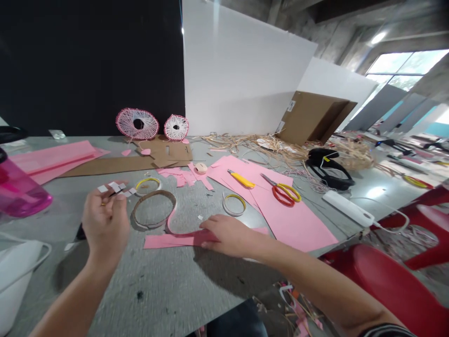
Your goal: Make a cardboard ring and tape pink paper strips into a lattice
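My left hand (pixel 105 220) is raised a little over the grey table (pixel 168 290), fingers curled in a pinch around a thin dark stick-like thing that I cannot name. My right hand (pixel 228 234) lies flat, fingers together, pressing on a pink paper strip (pixel 168 240) whose other end curls up toward a brown cardboard ring (pixel 154 209). Small white squares of tape (pixel 114 186) lie just beyond my left hand. Two small tape rolls with yellow cores (pixel 148 184) (pixel 234 204) lie nearby.
Pink sheets (pixel 298 224) carry a yellow utility knife (pixel 242 179) and red-and-yellow scissors (pixel 284 191). Two pink thread-wound discs (pixel 137 123) stand at the back. A black glue gun (pixel 328 168), white power strip (pixel 347 208), pink bottle (pixel 17 187), red stools (pixel 386 281).
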Action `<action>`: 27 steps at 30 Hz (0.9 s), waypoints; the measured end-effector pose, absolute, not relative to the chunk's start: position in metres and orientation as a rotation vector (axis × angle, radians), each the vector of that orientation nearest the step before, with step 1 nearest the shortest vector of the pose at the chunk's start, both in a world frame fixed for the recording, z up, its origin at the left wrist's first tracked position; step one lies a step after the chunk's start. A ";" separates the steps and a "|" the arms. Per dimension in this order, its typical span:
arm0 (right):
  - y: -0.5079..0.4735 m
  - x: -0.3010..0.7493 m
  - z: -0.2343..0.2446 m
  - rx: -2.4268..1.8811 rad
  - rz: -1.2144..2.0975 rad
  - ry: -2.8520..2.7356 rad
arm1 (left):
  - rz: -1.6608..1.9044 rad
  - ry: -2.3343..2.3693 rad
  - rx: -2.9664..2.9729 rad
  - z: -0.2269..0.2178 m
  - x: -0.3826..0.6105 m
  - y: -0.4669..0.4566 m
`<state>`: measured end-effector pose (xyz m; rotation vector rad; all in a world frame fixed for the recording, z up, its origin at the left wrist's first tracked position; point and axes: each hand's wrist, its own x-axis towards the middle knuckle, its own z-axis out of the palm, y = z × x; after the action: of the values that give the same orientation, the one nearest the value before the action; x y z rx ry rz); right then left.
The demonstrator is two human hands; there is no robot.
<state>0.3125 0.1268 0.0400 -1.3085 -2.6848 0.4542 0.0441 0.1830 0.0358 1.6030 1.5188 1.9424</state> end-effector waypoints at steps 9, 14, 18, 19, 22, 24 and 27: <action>0.136 0.362 0.019 -1.915 0.104 -2.449 | 1.952 1.487 1.620 0.035 0.047 0.181; 0.143 0.365 0.018 -1.980 0.083 -2.387 | 1.931 1.455 1.611 0.035 0.051 0.180; 0.144 0.361 0.021 -1.974 0.083 -2.474 | 1.914 1.446 1.620 0.030 0.051 0.180; 0.143 0.359 0.021 -1.969 0.079 -2.502 | 1.905 1.438 1.624 0.029 0.050 0.180; 0.141 0.353 0.022 -1.956 0.053 -2.559 | 1.881 1.412 1.633 0.026 0.051 0.178; 0.146 0.353 0.029 -1.937 0.022 -2.564 | 1.865 1.400 1.629 0.027 0.053 0.175; 0.178 0.356 0.053 -1.931 -0.075 -2.474 | 1.795 1.363 1.622 0.030 0.059 0.168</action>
<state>0.3564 0.1780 0.0525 -1.9308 -2.4736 -0.0751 0.0588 0.1679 0.0300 1.6216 1.3629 1.7945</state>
